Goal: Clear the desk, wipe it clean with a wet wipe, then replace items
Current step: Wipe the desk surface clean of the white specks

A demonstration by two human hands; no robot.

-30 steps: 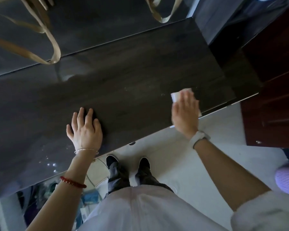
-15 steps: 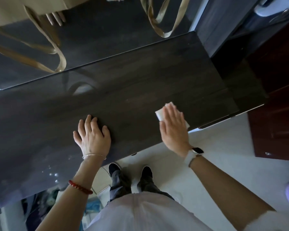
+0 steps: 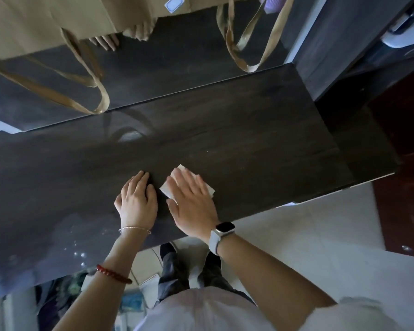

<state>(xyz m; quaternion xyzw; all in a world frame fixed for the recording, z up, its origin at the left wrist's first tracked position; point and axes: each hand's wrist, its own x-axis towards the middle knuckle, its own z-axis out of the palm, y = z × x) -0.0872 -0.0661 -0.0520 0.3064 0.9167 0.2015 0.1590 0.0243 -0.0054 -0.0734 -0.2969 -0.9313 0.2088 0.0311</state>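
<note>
The dark wood desk [image 3: 249, 130] fills the middle of the head view. A white wet wipe [image 3: 167, 191] lies flat on it near the front edge, mostly covered by my right hand [image 3: 191, 199], which presses down on it with fingers stretched out. My left hand [image 3: 136, 199] rests palm-down on the desk just left of the wipe, fingers slightly curled, holding nothing. The two hands are almost touching.
Brown paper bags [image 3: 58, 22] with long handles [image 3: 246, 44] stand on the adjoining dark surface behind the desk. Another person's fingers [image 3: 139, 32] show at a bag's edge. A dark cabinet [image 3: 344, 48] and a reddish cabinet [image 3: 411, 187] stand to the right. Tiled floor [image 3: 308, 247] lies below.
My right hand has slid the wipe leftward along the front of the desk, from near the right end to beside my left hand. My left hand has stayed planted.
</note>
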